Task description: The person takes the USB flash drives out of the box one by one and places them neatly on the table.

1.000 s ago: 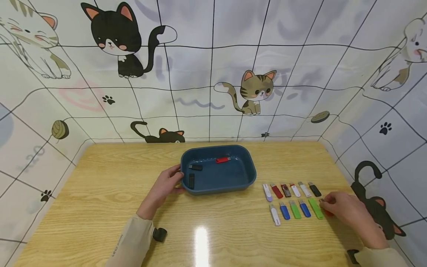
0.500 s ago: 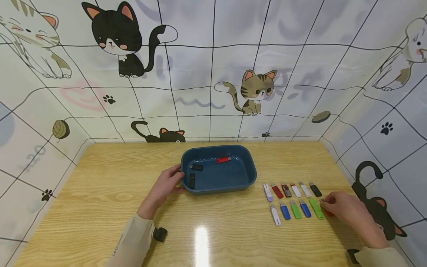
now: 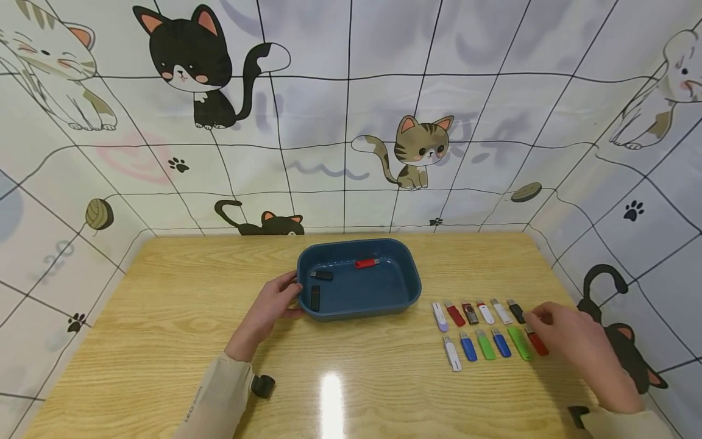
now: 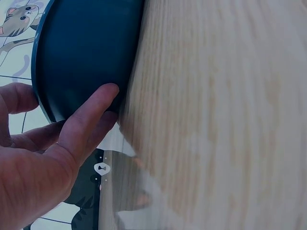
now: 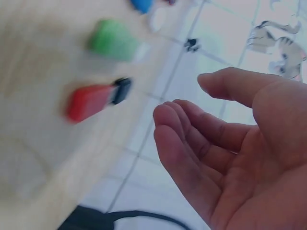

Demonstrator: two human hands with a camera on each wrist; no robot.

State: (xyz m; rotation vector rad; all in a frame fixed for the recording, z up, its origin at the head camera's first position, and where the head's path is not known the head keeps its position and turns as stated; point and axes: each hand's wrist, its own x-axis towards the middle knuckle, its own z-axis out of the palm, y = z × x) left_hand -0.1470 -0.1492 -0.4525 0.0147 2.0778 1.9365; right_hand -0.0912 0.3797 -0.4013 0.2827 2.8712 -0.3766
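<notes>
My left hand point(image 3: 274, 299) grips the left end of a dark blue tray point(image 3: 359, 316). In the left wrist view, its fingers lie against the tray's outer wall point(image 4: 91, 48) and at its rim. Above the right end of two rows of USB sticks hovers my right hand point(image 3: 570, 341), its fingertips beside a black USB stick point(image 3: 517, 311). A red USB stick point(image 3: 537, 342) lies under the fingers. In the right wrist view the thumb and fingers of this hand point(image 5: 216, 139) are apart with nothing between them, and the red stick point(image 5: 88, 101) lies on the table.
Inside the tray are a red USB stick point(image 3: 366, 263) and two black ones, at the left point(image 3: 315, 298) and back left point(image 3: 322, 275). Green point(image 3: 518, 343), blue point(image 3: 501, 342) and white sticks point(image 3: 452, 353) lie among the rows. Cat-print walls point(image 3: 318, 122) enclose the wooden table point(image 3: 192, 292).
My right hand has left the red stick at the row's right end and shifted up and back toward the black stick. The red stick now shows fully. The left hand stays on the tray.
</notes>
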